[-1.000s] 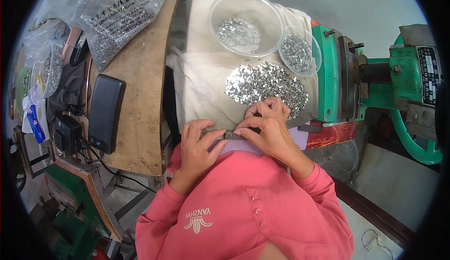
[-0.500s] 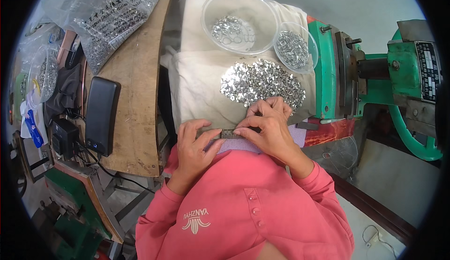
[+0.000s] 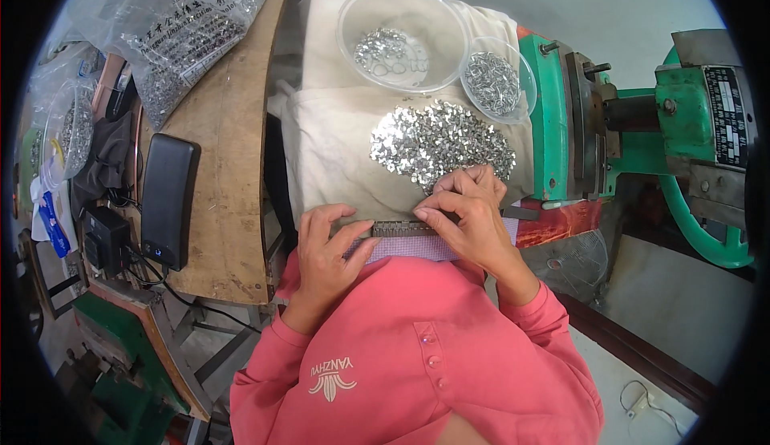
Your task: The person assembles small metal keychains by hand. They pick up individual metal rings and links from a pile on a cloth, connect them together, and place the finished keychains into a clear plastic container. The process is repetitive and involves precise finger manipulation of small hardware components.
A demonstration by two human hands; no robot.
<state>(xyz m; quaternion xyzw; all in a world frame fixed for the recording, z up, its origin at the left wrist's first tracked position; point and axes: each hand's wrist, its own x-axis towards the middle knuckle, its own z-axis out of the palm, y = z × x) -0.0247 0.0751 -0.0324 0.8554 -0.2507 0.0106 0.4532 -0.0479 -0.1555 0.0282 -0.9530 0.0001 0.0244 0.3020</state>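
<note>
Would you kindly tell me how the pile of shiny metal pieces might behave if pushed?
The pile would probably spread rather than move as one, since it looks loosely heaped. Many of its pieces seem flat or angular, so they would likely slide more than roll. The creased cloth beneath looks soft and may bunch up with it.

My feed shows silver pieces, a dark grey strip, cream cloth, lilac checked fabric, a green machine, a pink shirt.
</note>
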